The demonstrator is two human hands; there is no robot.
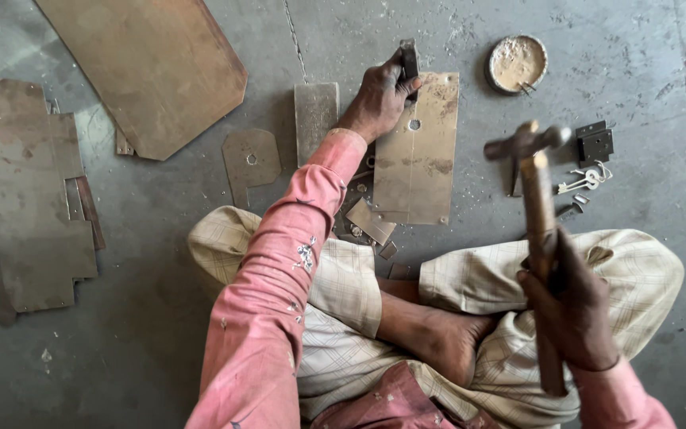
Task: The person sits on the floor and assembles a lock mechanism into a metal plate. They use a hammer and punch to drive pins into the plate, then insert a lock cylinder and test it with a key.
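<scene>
Plate [416, 155], a rectangular sheet with a hole near its top, lies flat on the floor [160, 349] just ahead of our crossed legs. Our left hand [379, 99] is closed around a dark punch [410, 62], holding it upright at the plate's upper left corner. Our right hand [569, 306] is wrapped tight round the wooden handle of a hammer [527, 141], whose head is raised above the floor to the right of the plate, well apart from the punch.

We judge the main risk to be a glancing blow: our fingers sit close under the punch top, so a stroke off centre could land on them. The plate rests partly on smaller scraps [371, 222], so it could rock or skid under a hit. Keys [583, 181] and a small black lock [595, 143] lie near the hammer's path, and a round tin [517, 63] sits beyond.
</scene>
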